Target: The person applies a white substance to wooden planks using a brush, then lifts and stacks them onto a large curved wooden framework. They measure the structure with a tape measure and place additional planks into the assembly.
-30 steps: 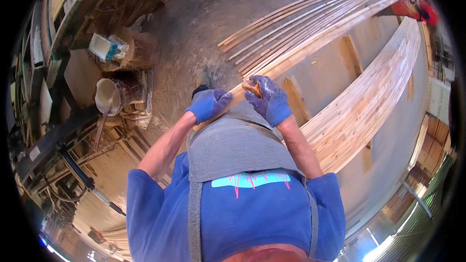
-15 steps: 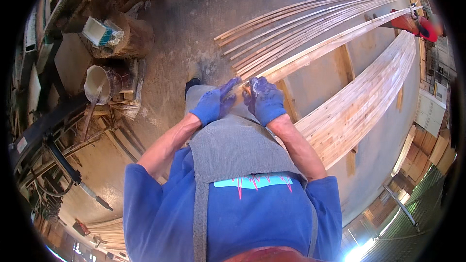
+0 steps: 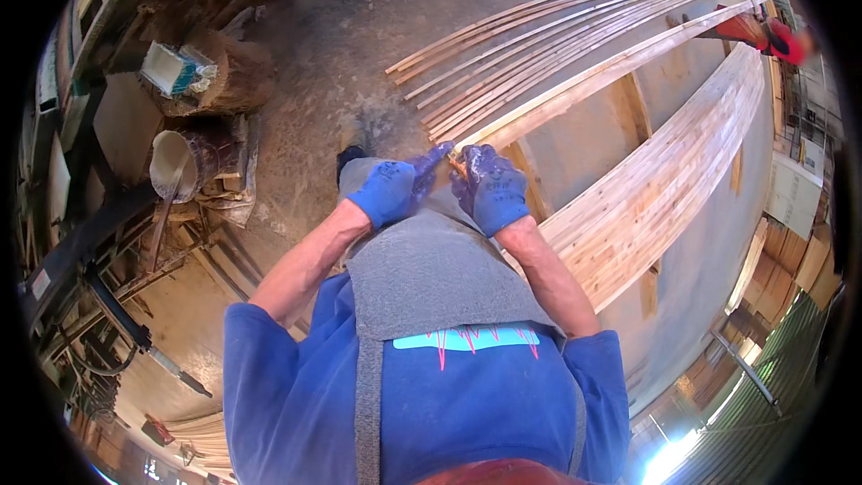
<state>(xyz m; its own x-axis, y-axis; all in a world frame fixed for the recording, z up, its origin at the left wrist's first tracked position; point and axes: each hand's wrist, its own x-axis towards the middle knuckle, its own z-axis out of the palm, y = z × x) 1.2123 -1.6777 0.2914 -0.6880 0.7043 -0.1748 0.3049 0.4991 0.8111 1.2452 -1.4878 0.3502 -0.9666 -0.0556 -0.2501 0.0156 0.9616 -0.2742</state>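
A long, narrow wooden board (image 3: 575, 106) runs from my hands up to the far right, tilted off the other strips. My right hand (image 3: 491, 190), in a blue glove with a dark, stained palm side, is closed on its near end. From the other side my left hand (image 3: 395, 190), gloved alike, has its fingers pressed together against the same end. Their grip partly hides the board's tip. At the far end a person's red-sleeved arm (image 3: 745, 29) reaches to the board, its hold too small to make out.
Several thin wooden strips (image 3: 539, 36) lie fanned out beyond the board. A wide row of strips (image 3: 655, 189) rests on wooden crosspieces (image 3: 633, 112) at my right. To the left stand a bucket (image 3: 171, 166) with a stick in it and a second container (image 3: 166, 69).
The board's far end sits slightly higher in the picture. My left hand has shifted a little at the near end, while my right hand stays almost in place. The whole view has moved slightly.
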